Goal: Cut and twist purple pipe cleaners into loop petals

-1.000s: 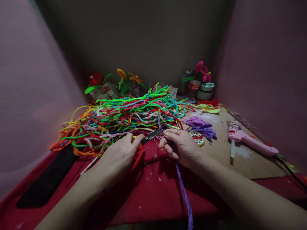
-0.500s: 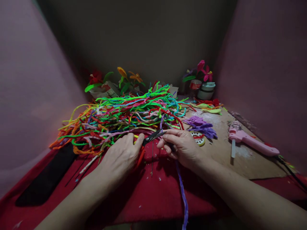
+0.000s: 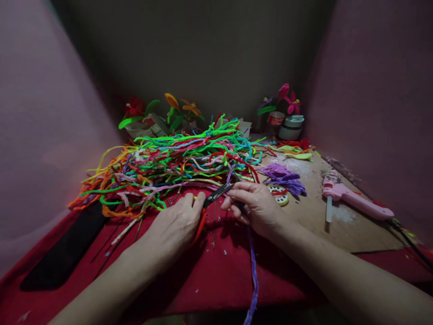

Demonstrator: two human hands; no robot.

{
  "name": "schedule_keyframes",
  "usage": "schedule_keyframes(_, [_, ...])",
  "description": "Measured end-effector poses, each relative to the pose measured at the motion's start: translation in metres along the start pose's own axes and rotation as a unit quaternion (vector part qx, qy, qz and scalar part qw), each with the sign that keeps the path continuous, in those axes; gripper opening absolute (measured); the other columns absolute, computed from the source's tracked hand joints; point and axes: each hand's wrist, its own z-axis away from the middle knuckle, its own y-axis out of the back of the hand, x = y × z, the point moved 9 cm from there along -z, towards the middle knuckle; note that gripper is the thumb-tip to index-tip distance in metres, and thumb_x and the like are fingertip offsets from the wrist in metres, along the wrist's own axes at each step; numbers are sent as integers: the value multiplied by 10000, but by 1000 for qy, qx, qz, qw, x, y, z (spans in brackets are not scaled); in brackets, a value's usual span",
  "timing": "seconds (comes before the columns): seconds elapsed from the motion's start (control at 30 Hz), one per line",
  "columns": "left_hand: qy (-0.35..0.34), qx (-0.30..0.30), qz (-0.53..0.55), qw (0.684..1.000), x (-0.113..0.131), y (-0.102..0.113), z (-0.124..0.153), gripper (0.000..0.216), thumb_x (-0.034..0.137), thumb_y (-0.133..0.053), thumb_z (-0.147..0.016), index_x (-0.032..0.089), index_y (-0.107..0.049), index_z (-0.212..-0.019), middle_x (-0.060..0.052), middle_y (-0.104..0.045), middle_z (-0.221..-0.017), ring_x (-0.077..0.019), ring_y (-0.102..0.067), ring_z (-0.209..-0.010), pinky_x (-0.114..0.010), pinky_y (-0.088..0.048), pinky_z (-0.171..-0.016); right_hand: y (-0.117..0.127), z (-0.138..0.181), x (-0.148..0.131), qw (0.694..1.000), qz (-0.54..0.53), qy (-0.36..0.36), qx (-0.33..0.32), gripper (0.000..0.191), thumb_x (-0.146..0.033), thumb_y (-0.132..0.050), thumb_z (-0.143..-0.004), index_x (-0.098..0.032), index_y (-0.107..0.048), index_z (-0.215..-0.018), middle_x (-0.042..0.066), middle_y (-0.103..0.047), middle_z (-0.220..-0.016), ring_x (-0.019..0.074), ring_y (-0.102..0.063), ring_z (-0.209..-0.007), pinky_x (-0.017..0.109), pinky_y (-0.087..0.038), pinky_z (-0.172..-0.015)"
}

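Note:
My left hand (image 3: 181, 216) is closed round the handles of scissors (image 3: 218, 194) with dark blades and red-and-yellow grips. The blades point up and right, toward my right fingertips. A purple pipe cleaner (image 3: 253, 266) is pinched in my right hand (image 3: 253, 203); one end sticks up past the blade tips, and its long tail hangs down over the table's front edge. Just behind both hands lies a large heap of many-coloured pipe cleaners (image 3: 189, 158). A bundle of purple pipe cleaner loops (image 3: 284, 178) lies right of my right hand, beside a white disc with holes (image 3: 279, 195).
A pink glue gun (image 3: 355, 198) with a cord rests on a brown board (image 3: 314, 225) at the right. A long black object (image 3: 64, 253) lies at left on the red cloth (image 3: 216, 284). Pipe cleaner flowers (image 3: 191, 108) and a lidded jar (image 3: 291, 127) stand at the back.
The scissor blades have come closer together around the purple pipe cleaner near my right fingertips. The hanging purple tail has swung slightly left. My right hand has barely moved.

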Motion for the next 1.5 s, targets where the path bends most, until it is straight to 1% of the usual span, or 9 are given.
schedule_keyframes(0.13, [-8,-33,65,997,2,-8,-1,368,58,-314,-788,130,-405,-1138,-106,-545,-971,-184,-569,-819,-291,-475,-658,3,0,0,999,27,9,21,165,-189,-497,-729,-137,-541,-579,-27,-502,-445,33,-303,-330,167,-181,-314])
schedule_keyframes(0.23, [-21,-27,120,992,5,-7,0,331,79,-310,-800,138,-427,-1104,-105,-566,-968,-184,-583,-824,-302,-476,-684,3,1,-2,999,18,20,27,119,-169,-486,-718,-156,-498,-600,-37,-519,-493,25,-276,-324,166,-179,-318])
schedule_keyframes(0.47, [-37,-36,226,973,11,-5,6,316,147,-355,-814,162,-404,-1126,-100,-602,-971,-178,-616,-782,-287,-473,-680,4,2,-2,999,21,16,40,87,-177,-481,-708,-176,-464,-624,-71,-441,-456,28,-249,-319,156,-168,-311])
schedule_keyframes(0.73, [-24,-29,243,969,14,-10,5,339,219,-346,-831,166,-395,-1162,-109,-613,-971,-207,-619,-823,-323,-469,-722,4,7,-12,992,93,58,60,183,-176,-438,-730,-177,-418,-548,-67,-389,-444,47,-292,-356,184,-208,-344])
schedule_keyframes(1.1, [-12,-3,289,957,15,-15,0,313,259,-364,-826,173,-426,-1120,-96,-613,-930,-205,-608,-809,-322,-462,-717,5,10,-9,982,158,54,85,166,-174,-426,-732,-181,-433,-566,-65,-345,-465,57,-282,-400,207,-218,-401])
schedule_keyframes(1.2, [-21,-12,325,946,16,-9,1,265,251,-368,-822,180,-458,-1061,-67,-619,-862,-181,-599,-741,-287,-456,-670,4,12,-13,980,173,54,80,173,-184,-423,-742,-186,-425,-570,-65,-340,-467,62,-273,-403,214,-204,-404])
schedule_keyframes(1.37, [-71,-38,397,914,23,14,5,205,277,-344,-844,178,-513,-901,-26,-609,-764,-128,-552,-650,-229,-441,-623,3,13,-14,981,172,55,70,180,-194,-432,-751,-192,-414,-572,-69,-311,-454,64,-243,-395,220,-184,-398])
schedule_keyframes(1.43, [-74,-45,390,917,25,16,6,211,280,-336,-850,180,-513,-904,-21,-607,-750,-124,-550,-637,-226,-443,-617,3,13,-14,982,166,53,73,187,-205,-437,-758,-191,-409,-574,-69,-307,-458,62,-239,-394,218,-185,-395])
schedule_keyframes(1.5, [-56,-33,350,935,24,14,5,220,258,-338,-846,185,-494,-983,-33,-610,-786,-137,-570,-663,-241,-452,-627,3,13,-13,983,155,53,78,196,-225,-448,-766,-190,-401,-579,-71,-304,-467,58,-242,-395,211,-190,-392])
